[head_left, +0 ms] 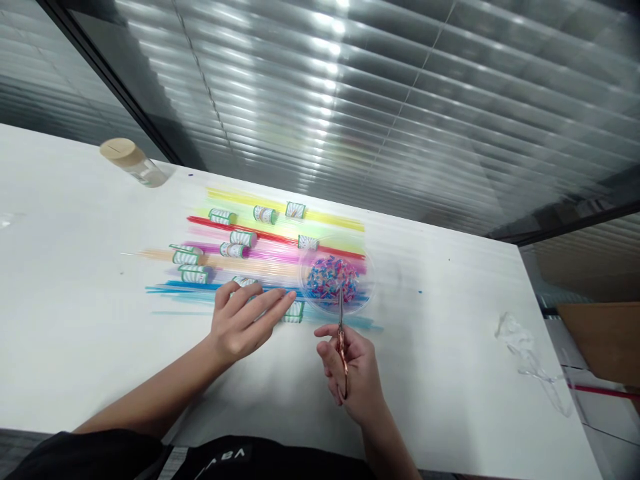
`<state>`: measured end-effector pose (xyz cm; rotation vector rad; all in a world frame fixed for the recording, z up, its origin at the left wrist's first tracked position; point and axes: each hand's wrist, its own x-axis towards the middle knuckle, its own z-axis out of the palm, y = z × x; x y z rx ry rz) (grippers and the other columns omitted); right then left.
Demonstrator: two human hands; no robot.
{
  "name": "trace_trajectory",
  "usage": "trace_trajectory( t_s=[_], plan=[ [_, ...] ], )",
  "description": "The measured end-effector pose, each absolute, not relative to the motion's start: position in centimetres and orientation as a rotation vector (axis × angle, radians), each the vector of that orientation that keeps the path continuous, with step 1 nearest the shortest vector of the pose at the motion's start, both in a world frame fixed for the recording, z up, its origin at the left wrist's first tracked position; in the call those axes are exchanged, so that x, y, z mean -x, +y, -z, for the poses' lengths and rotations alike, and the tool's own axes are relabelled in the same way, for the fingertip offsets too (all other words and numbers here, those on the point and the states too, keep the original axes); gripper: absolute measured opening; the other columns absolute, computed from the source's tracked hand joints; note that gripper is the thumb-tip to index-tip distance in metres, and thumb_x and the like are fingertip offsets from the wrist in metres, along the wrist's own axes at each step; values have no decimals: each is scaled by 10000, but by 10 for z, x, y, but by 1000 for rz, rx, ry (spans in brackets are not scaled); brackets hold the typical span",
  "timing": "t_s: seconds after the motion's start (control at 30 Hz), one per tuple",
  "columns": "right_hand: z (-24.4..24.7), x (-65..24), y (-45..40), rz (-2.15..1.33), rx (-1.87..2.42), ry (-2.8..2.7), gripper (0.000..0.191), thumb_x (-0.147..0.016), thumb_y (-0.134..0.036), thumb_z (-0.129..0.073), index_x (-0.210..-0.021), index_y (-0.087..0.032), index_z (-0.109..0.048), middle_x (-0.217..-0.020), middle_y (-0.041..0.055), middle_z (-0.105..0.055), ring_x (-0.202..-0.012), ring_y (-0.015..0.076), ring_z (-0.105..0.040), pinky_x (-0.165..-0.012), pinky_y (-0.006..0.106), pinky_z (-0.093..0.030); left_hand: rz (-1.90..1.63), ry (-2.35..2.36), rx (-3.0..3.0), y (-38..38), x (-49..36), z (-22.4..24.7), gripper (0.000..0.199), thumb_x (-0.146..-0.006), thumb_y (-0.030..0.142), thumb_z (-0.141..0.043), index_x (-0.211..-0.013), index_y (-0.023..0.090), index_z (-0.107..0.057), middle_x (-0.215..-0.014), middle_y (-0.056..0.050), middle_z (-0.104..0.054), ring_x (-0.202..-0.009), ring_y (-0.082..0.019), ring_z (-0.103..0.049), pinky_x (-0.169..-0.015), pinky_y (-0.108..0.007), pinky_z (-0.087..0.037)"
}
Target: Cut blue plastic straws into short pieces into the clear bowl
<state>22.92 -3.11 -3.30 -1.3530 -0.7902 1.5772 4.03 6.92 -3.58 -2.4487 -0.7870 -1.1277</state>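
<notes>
The right hand (353, 367) is closed around one pair of scissors with rose-gold metal handles (342, 353), blades pointing toward the table's far edge, tips over the small cut pieces. The left hand (250, 317), fingers extended and gripping nothing visible, lies over long, thin blue plastic straws (175, 288).

One round, clear plastic dish (371, 280) overlaps the straws' right ends; its blue, pink and red cut pieces (330, 275) are too many to count. Further bundles of coloured straws (280, 263) run roughly parallel to the far edge, with ten white-and-green paper bands (265, 214) visible among them.

One clear jar with a tan lid (133, 162) leans in view by the far edge, left of the straws. One crumpled clear plastic bag (520, 343) lies near the right edge.

The white, smooth table (430, 387) has a few specks. Beyond its far edge stands glass with grey slatted blinds (320, 87); past the right edge is one brown box (600, 333).
</notes>
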Motion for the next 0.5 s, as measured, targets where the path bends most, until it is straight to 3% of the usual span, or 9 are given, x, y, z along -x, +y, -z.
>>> trace_trajectory(
  t_s=[0.23, 0.5],
  plan=[
    [37, -229, -35, -1579, 1210, -898, 404, -820, -517, -709, -1002, -167, -622, -583, -92, -423, -372, 41, -330, -357, 182, -271, 1134, -798, 2439, 69, -40, 37, 303, -878, 97, -540, -1105, 241, -680, -803, -5, -745, -702, -170, -575, -725, -343, -384],
    [33, -225, -31, -1621, 1358, -820, 391, -832, -544, -680, -908, -169, -603, -492, -117, -397, -296, 30, -269, -305, 181, -194, 1134, -783, 2496, 65, -42, 39, 221, -870, 91, -570, -1018, 197, -695, -802, -13, -754, -697, -175, -587, -710, -348, -381]
  ],
)
